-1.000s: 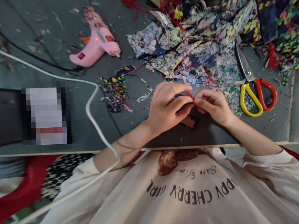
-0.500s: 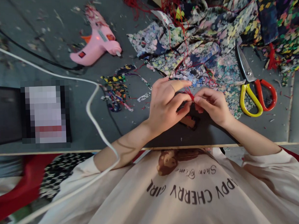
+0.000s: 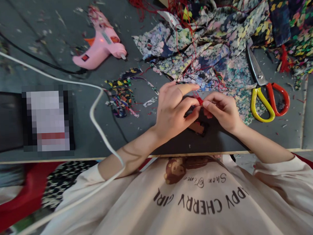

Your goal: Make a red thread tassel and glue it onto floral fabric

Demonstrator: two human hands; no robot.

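A small bundle of red thread (image 3: 199, 100) is pinched between the fingertips of both hands, above the table's front part. My left hand (image 3: 174, 108) grips it with thumb and fingers, its index finger stretched out over the threads. From the other side, my right hand (image 3: 221, 110) holds the bundle's end between thumb and forefinger. Just beyond the hands lies crumpled floral fabric (image 3: 203, 66) with loose red threads on it. Beneath the hands, a small dark-edged brown object (image 3: 198, 127) is partly hidden.
Scissors with yellow and red handles (image 3: 260, 79) lie to the right. A pink glue gun (image 3: 100, 47) rests at upper left, near thin fabric strips (image 3: 121, 94). A white cable (image 3: 97, 121) crosses my left forearm. A phone-like device with a blurred screen (image 3: 50, 119) lies left.
Both hands stay almost in place. The red bundle between the fingertips has shifted very slightly, and a little more of it shows.
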